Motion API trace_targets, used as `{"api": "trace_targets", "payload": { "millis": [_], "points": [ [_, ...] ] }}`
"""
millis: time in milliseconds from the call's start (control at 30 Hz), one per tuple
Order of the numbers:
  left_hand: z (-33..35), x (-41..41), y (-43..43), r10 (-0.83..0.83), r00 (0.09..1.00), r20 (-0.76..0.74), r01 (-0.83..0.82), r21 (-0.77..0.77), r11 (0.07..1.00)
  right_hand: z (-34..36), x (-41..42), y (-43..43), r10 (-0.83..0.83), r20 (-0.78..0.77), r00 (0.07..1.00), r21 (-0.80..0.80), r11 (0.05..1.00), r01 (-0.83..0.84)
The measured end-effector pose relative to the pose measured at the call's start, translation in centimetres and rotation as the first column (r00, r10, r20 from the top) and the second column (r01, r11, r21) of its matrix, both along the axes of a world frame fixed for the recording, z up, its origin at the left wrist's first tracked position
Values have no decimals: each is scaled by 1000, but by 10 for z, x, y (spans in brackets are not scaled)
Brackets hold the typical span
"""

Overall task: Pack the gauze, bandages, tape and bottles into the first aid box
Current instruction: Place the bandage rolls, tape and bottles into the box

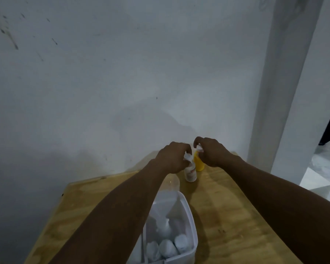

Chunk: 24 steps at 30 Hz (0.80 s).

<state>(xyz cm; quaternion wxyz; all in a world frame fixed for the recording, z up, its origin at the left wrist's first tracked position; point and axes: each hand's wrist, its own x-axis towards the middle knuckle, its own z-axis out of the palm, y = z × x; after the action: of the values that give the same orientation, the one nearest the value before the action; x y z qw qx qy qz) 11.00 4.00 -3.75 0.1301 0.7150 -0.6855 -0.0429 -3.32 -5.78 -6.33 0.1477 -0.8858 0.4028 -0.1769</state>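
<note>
Up near the bench's far edge, a white gauze piece is pinched between left hand and right hand, above white bottle and yellow bottle; first aid box sits at near edge.

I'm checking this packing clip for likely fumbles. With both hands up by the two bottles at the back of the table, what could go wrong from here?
1. The left hand and right hand work a white scrap right above the white bottle and yellow bottle; a nudge could topple either.
2. The first aid box sits under the left forearm and already looks crowded with white rolls, so the bottles may not fit easily.
</note>
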Motion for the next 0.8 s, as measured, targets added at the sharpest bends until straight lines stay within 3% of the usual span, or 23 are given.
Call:
{"api": "trace_targets", "payload": {
  "millis": [200, 367, 567, 800],
  "points": [
    [21, 14, 15, 16, 992, -128, -29, -98, 995, 7, -16, 12, -48, 99, 994, -81, 995, 56],
    [58, 24, 42, 39, 990, -139, -61, -156, 986, 46, -25, 38, -13, 199, 980, -158, 986, 45],
    [93, 25, 92, 44, 991, -123, -59, -120, 991, 100, -30, 87, 50, 286, 957, -208, 978, 11],
    [92, 19, 147, 71, 987, -143, -76, -29, 997, 115, -34, 152, 143, 255, 956, -204, 975, -91]
  ]
}}
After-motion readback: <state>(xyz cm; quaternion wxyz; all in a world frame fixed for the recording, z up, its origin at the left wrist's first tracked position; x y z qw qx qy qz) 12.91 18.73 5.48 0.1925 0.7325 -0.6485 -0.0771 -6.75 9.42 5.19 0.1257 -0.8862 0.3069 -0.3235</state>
